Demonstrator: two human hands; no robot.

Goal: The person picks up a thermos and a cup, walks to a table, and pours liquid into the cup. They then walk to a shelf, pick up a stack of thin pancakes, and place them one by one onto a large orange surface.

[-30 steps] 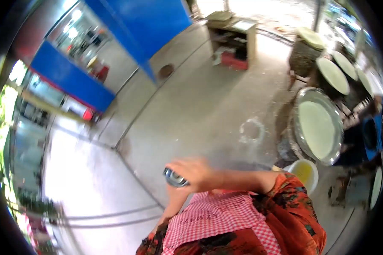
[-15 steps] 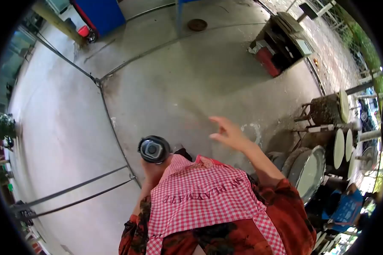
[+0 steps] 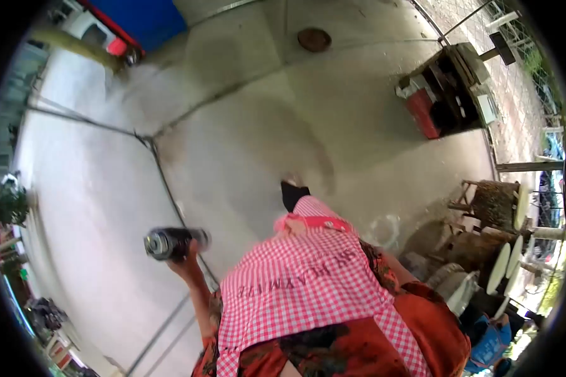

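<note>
The dark metal-ended can [image 3: 170, 242], end-on before the chest half a second earlier, now lies sideways, held out to the left of the pink checked apron [image 3: 302, 283] above the concrete floor [image 3: 245, 125]; the right hand, raised over the floor then, has dropped out of view. Around it, a floor seam [image 3: 163, 179] runs just beneath the can, round pale trays [image 3: 499, 267] stand on racks at the floor's right edge, and a dark cabinet [image 3: 449, 88] sits towards its far right corner. The left hand [image 3: 185, 256] grips from below, fingers closed tight around the can's body.
</note>
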